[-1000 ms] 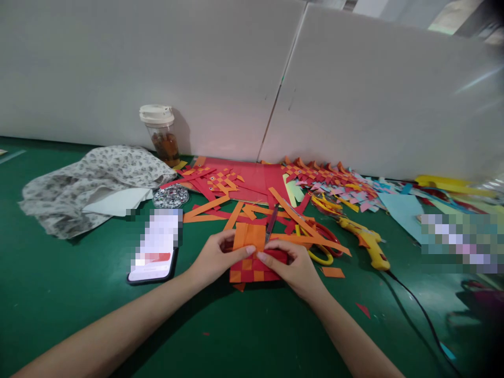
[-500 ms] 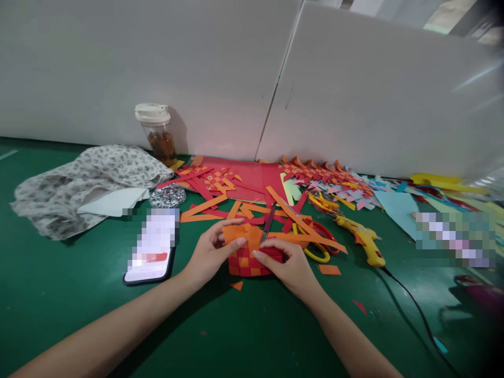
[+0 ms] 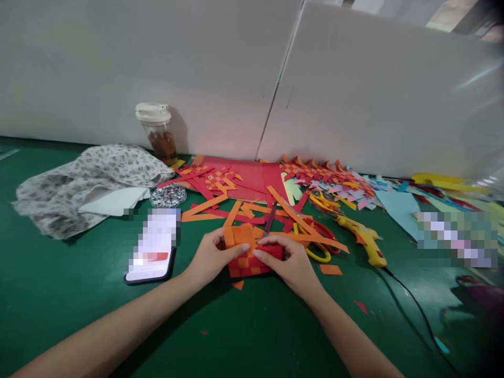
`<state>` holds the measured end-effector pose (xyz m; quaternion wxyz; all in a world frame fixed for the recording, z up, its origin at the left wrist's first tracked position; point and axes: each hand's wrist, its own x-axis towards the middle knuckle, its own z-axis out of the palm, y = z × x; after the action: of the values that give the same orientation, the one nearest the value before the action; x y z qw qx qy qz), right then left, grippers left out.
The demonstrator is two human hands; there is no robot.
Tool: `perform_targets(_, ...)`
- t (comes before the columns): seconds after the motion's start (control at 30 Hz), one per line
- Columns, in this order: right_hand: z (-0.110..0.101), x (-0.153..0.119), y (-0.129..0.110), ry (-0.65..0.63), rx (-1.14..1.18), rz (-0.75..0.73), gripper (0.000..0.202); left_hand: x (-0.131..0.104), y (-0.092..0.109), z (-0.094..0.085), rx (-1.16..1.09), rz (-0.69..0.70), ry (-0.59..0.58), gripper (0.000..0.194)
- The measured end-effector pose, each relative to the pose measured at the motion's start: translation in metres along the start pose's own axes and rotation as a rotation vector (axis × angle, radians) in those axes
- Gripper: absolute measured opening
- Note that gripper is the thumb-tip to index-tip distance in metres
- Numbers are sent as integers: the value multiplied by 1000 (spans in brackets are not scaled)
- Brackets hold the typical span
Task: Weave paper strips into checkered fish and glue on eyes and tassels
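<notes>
Fingers of the left hand (image 3: 210, 257) and right hand (image 3: 289, 265) pinch the red-and-orange woven paper mat (image 3: 248, 254) just right of the phone (image 3: 151, 252); loose orange strip ends point away toward the wall.

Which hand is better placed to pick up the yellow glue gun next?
Right, probably. The glue gun lies on the green table to the right of the right hand. The left hand sits on the far side of the woven red-and-orange paper both hands hold.

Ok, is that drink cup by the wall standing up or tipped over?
Upright. The cup stands on its base against the white wall, its lid on top and level.
</notes>
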<state>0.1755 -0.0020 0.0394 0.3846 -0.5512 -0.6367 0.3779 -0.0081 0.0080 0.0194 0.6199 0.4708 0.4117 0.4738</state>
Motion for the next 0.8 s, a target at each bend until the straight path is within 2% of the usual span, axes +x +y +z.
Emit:
perform_targets(0.13,-2,3,6,53,145,20,23,0,0,0,1,7,54,27)
perform_targets(0.23,-1,3,6,34,147,1,20,0,1,0,10,7,20,24)
perform_targets(0.33,0,2,3,-17,111,-9,17,0,2,-1,85,31,-16,13)
perform_targets(0.47,-2,2,2,7,84,-3,20,0,5,0,96,30,-33,10)
perform_targets(0.73,-5,4,4,81,70,50,30,0,5,1,11,-24,40,14)
perform_targets(0.8,-4,4,4,67,117,79,36,0,5,1,-16,-25,60,15)
